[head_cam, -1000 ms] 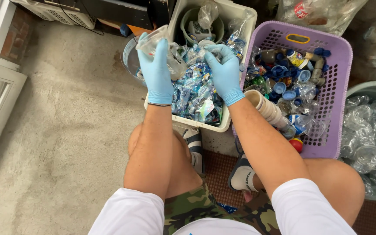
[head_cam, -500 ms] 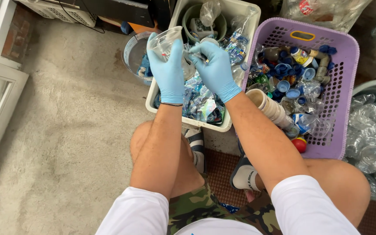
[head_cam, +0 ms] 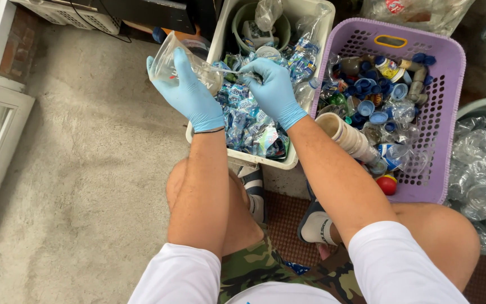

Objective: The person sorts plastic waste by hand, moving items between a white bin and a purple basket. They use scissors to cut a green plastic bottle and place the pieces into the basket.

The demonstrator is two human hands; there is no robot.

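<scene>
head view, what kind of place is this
Probably a home or small-yard spot for sorting plastic recyclables: a white bin of crumpled wrappers, a purple basket of bottle caps, and gloved hands, the left hand holding a clear plastic cup.

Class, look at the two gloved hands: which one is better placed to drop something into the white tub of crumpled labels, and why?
The right hand, probably. It hovers directly over the white plastic tub, pinching a thin clear strip. The left hand has its grip around a clear plastic cup, held beyond the tub's left edge.
</scene>
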